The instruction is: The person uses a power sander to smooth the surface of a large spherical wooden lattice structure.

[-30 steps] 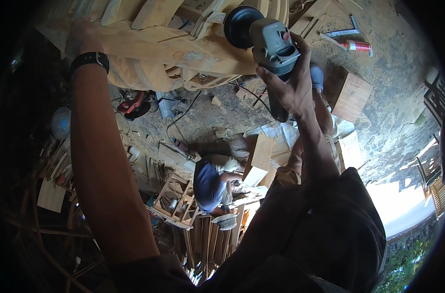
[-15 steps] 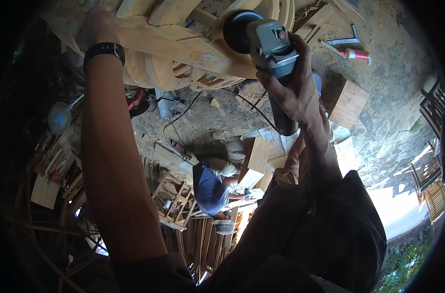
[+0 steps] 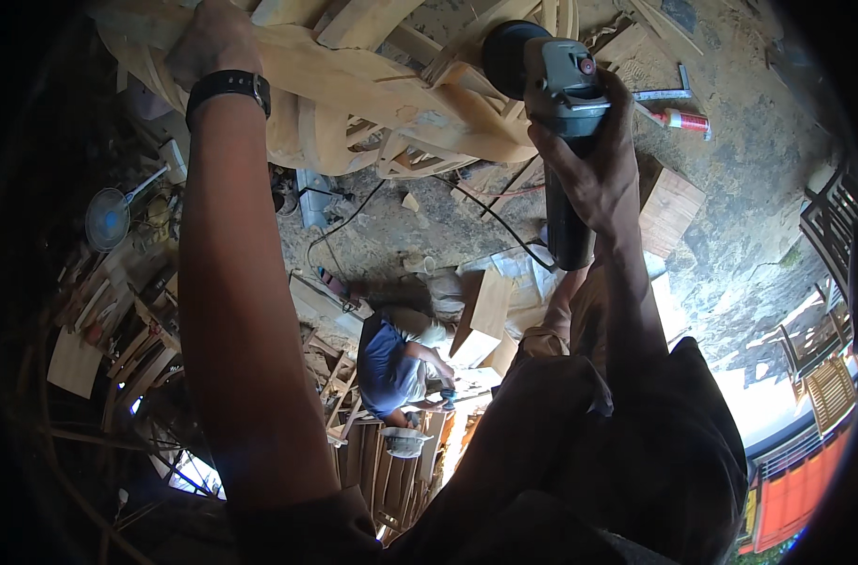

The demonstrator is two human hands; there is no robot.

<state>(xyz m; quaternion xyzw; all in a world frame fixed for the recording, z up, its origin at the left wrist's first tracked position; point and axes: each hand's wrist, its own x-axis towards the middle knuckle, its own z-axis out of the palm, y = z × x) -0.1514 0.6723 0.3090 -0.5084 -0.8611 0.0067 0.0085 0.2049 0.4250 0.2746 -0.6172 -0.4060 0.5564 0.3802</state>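
A carved, pale wooden frame [image 3: 354, 80] with curved slats crosses the top of the view. My left hand [image 3: 217, 42] is closed over its left part, its fingertips partly hidden; a black watch [image 3: 228, 91] is on that wrist. In my right hand [image 3: 594, 160] is a grey-green angle grinder [image 3: 566, 80], gripped around its body. The grinder's dark round disc [image 3: 512, 58] is at the right end of the frame; whether it touches the wood, I cannot tell. A black cord [image 3: 504, 221] runs below the frame, beside the grinder's rear end.
A co-worker in a blue shirt [image 3: 384, 365] bends over boards below. Wooden boxes [image 3: 672, 212] stand on the dusty floor. A metal square [image 3: 669, 92] and a red-and-white tube [image 3: 685, 121] lie at right. A fan [image 3: 107, 218] and wood scraps [image 3: 76, 363] are at left.
Both hands, the grinder and the wooden frame sit further right in the picture, as the view has shifted. My grip on the grinder is the same. The co-worker appears slightly further left.
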